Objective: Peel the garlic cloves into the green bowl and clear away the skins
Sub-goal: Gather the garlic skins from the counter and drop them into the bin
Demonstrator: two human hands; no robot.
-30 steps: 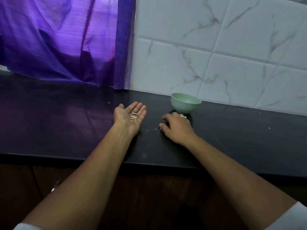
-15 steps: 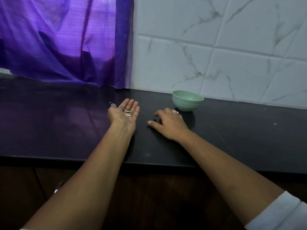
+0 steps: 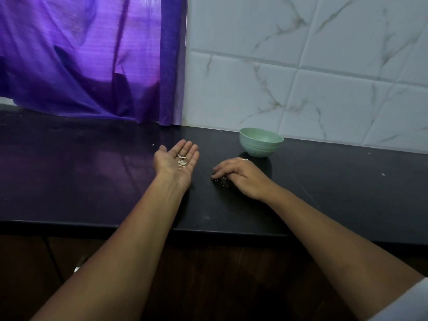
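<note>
My left hand (image 3: 174, 161) lies palm up on the black counter (image 3: 92, 181), fingers straight, with a small heap of pale garlic skins (image 3: 181, 161) on the palm. My right hand (image 3: 240, 176) lies palm down to its right, fingers flat on the counter over a few tiny skin crumbs (image 3: 218, 181). The green bowl (image 3: 260, 142) stands upright behind the right hand, near the wall. Its inside is hidden from this angle.
A purple curtain (image 3: 92, 59) hangs at the back left down to the counter. White marble-pattern tiles (image 3: 324, 72) cover the wall on the right. Stray specks (image 3: 383, 174) lie on the counter at right and near the curtain. The counter's front edge runs below my forearms.
My right hand has slid across the counter, first left toward the left hand, then back a little right. The left hand has kept still with the skins on its palm.
</note>
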